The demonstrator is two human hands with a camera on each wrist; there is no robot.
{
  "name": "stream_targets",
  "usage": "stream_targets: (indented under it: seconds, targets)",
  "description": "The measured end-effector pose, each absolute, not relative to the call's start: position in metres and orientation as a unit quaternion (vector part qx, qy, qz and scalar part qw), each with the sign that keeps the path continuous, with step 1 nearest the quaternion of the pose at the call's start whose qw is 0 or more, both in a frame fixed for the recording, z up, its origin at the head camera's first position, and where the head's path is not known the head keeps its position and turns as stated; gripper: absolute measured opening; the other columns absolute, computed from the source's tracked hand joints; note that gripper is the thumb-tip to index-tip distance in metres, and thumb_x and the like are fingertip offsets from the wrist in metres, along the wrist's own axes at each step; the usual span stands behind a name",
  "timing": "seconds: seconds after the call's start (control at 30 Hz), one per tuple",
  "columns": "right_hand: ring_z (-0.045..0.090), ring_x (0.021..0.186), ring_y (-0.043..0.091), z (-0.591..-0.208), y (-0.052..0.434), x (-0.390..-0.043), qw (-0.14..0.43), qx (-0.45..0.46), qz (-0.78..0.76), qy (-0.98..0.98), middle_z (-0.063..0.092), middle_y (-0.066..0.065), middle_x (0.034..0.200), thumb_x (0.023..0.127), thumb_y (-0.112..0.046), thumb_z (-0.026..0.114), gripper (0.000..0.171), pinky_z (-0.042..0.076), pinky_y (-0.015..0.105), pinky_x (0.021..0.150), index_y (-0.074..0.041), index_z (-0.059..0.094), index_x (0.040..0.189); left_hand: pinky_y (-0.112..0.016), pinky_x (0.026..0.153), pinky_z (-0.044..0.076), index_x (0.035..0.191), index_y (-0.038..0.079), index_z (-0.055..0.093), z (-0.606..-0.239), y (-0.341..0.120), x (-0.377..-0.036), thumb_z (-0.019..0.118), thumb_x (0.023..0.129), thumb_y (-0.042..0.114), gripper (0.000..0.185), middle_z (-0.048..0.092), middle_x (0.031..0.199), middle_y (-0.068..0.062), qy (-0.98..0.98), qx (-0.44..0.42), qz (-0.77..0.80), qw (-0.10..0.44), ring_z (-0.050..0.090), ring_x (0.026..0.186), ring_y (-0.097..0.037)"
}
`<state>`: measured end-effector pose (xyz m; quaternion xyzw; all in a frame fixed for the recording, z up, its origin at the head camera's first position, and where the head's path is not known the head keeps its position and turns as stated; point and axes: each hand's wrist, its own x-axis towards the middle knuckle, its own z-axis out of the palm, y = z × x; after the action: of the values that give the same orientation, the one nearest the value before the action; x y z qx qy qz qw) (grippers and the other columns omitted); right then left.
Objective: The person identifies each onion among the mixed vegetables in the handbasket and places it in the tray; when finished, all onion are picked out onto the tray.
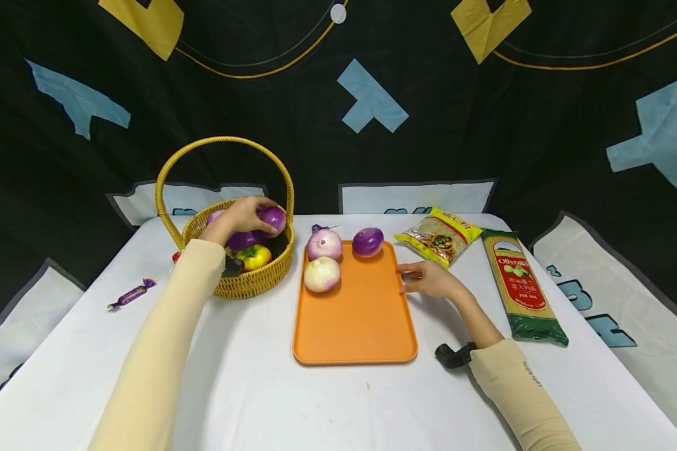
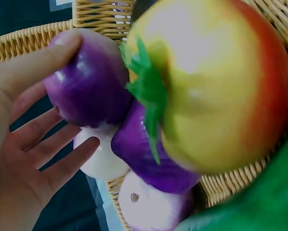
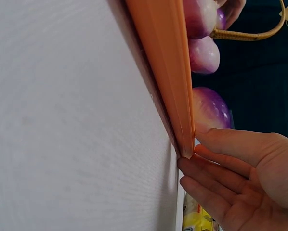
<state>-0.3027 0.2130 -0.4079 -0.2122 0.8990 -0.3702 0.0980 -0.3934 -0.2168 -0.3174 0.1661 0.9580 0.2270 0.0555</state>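
Note:
My left hand (image 1: 239, 218) reaches into the wicker basket (image 1: 254, 285) and holds a purple onion (image 1: 273, 219), thumb on one side and fingers behind it. In the left wrist view, a yellow-and-red fruit (image 2: 221, 86) with green leaves, another purple vegetable (image 2: 149, 154) and pale onions lie near that hand. On the orange tray (image 1: 361, 319) are two pale onions (image 1: 322, 275) at the upper left and a dark purple onion (image 1: 368, 242) at the top. My right hand (image 1: 431, 280) pinches the tray's right rim, thumb above and fingers against its outer side.
Right of the tray lie a yellow food packet (image 1: 441, 237) and a long pasta bag (image 1: 521, 285). A purple-wrapped candy (image 1: 131, 294) is left of the basket. The basket's tall handle (image 1: 225, 139) arches above the left hand. A black curtain (image 1: 293, 125) hangs behind the white table.

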Motion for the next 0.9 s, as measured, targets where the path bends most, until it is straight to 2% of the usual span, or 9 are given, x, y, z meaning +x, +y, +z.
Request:
stream_targets:
  seconds: [0.17,0.33,0.57,0.73,0.9]
  targets:
    - [0.058,0.116,0.034,-0.409,0.212,-0.303,0.096,-0.217,-0.372,0.898,0.055,0.021,0.132,0.087,-0.009,0.072,0.053,0.047,0.043,0.096,0.007,0.052,0.133,-0.062,0.097,0.040,0.143,0.011,0.044,-0.314,-0.221,-0.384,0.074,0.085,0.031,0.068,0.049,0.133,-0.023,0.955,0.144,0.251,0.063,0.047,0.119,-0.043]
    - [0.058,0.116,0.034,-0.408,0.213,-0.302,0.100,-0.212,-0.372,0.898,0.055,0.021,0.132,0.087,-0.010,0.071,0.053,0.046,0.043,0.098,0.007,0.051,0.134,-0.059,0.096,0.044,0.143,0.013,0.044,-0.307,-0.222,-0.376,0.074,0.085,0.036,0.069,0.048,0.136,-0.020,0.952,0.156,0.258,0.052,0.047,0.118,-0.040]
    - [0.058,0.115,0.034,-0.406,0.213,-0.303,0.096,-0.210,-0.368,0.901,0.056,0.021,0.131,0.087,-0.010,0.072,0.053,0.047,0.043,0.097,0.007,0.053,0.133,-0.056,0.093,0.047,0.143,0.017,0.045,-0.298,-0.214,-0.349,0.075,0.082,0.044,0.073,0.049,0.138,-0.016,0.936,0.190,0.296,-0.003,0.050,0.119,-0.038]
    - [0.058,0.116,0.035,-0.406,0.213,-0.303,0.097,-0.214,-0.375,0.897,0.055,0.022,0.132,0.087,-0.008,0.072,0.053,0.047,0.043,0.097,0.008,0.052,0.133,-0.049,0.090,0.051,0.140,0.016,0.050,-0.299,-0.195,-0.328,0.079,0.080,0.038,0.071,0.056,0.128,-0.014,0.913,0.247,0.318,-0.066,0.056,0.110,-0.031]
    - [0.057,0.116,0.035,-0.407,0.212,-0.302,0.098,-0.211,-0.378,0.896,0.055,0.022,0.132,0.087,-0.008,0.072,0.053,0.047,0.042,0.097,0.008,0.052,0.133,-0.043,0.093,0.050,0.139,0.014,0.051,-0.304,-0.163,-0.316,0.080,0.080,0.033,0.068,0.056,0.131,-0.010,0.889,0.324,0.316,-0.067,0.056,0.112,-0.024]
